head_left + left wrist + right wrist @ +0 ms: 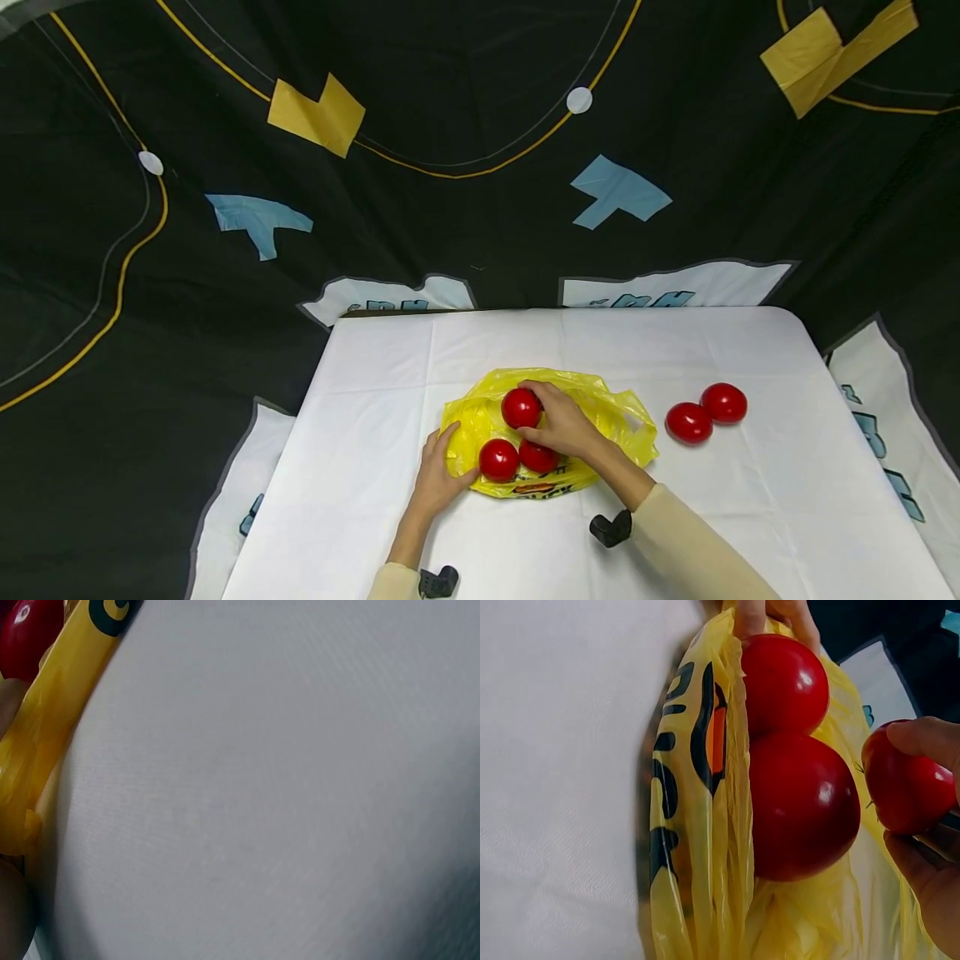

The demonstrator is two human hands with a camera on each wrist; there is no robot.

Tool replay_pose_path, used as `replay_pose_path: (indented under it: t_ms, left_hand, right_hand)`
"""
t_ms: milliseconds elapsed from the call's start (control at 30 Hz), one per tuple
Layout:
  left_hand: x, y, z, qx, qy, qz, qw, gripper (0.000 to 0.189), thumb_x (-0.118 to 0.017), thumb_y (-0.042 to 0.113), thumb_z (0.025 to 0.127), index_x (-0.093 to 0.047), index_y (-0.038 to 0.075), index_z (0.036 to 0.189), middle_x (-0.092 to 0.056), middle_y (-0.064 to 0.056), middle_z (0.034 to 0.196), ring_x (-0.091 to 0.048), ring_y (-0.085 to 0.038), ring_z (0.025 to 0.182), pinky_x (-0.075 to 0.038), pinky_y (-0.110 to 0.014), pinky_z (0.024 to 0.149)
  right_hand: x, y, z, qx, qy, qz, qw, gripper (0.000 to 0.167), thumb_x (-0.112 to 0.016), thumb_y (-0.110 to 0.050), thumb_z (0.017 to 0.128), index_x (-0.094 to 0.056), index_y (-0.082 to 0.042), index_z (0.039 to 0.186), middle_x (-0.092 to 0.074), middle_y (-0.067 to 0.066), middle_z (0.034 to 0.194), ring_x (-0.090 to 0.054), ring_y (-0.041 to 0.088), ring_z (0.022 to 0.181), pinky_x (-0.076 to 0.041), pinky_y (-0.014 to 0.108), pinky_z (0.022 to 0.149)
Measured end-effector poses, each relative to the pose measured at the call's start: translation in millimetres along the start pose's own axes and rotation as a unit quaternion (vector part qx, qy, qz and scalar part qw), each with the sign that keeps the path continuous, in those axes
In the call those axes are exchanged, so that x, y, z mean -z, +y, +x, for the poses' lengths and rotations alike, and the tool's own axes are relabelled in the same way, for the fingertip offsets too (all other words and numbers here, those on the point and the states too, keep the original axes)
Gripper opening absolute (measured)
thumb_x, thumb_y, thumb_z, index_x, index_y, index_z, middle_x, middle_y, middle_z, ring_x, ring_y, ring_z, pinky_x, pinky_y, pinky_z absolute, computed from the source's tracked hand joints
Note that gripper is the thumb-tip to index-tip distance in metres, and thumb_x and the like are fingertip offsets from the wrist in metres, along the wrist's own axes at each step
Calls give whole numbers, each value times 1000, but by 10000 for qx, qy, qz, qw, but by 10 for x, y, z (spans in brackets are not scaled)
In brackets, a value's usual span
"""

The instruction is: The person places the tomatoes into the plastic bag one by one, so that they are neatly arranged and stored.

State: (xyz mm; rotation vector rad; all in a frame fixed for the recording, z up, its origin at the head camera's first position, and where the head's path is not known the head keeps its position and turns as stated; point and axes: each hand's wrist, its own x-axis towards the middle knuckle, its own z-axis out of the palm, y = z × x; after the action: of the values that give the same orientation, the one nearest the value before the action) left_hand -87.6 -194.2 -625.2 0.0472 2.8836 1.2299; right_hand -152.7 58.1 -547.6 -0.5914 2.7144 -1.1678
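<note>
A yellow plastic bag (611, 412) with dark print lies spread on the white table, its mouth facing up. My left hand (437, 482) grips the bag's left rim, thumb at the front and fingers reaching to the back. Between the thumb and fingers of my right hand (564, 423) is a red tomato (520, 407), held over the bag. Two more tomatoes sit inside the bag: one (498, 460) near the left hand, the other (538, 457) partly beneath my right hand. In the right wrist view the held tomato (907, 780) shows green stem bits.
To the right of the bag, two red tomatoes (688, 423) lie side by side on the white tablecloth (757, 500). Behind the table hangs a black cloth (465, 233) with yellow lines and taped patches. A small black device is on each wrist.
</note>
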Motion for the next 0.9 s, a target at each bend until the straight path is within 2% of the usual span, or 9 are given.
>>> replay_pose_path:
  t_ms: [467,900]
  left_hand:
    - [-3,11,-4,58,-29,-50,10000,85,-80,31,71,-38,19,143,-36,-10,137,-36,-29,128,-33,-52,105]
    - [-1,-4,2,-102,1,-60,9999,84,-79,30,71,-38,17,143,-36,-11,138,-36,-29,128,-33,-50,105]
  right_hand:
    - [-238,19,105,-107,-165,-114,9997,72,-80,-30,75,-46,-18,137,-49,10,127,-55,28,108,-50,51,86]
    - [-341,24,185,119,-378,-301,9988,71,-79,-20,78,-44,-15,140,-49,9,135,-50,29,120,-42,49,98]
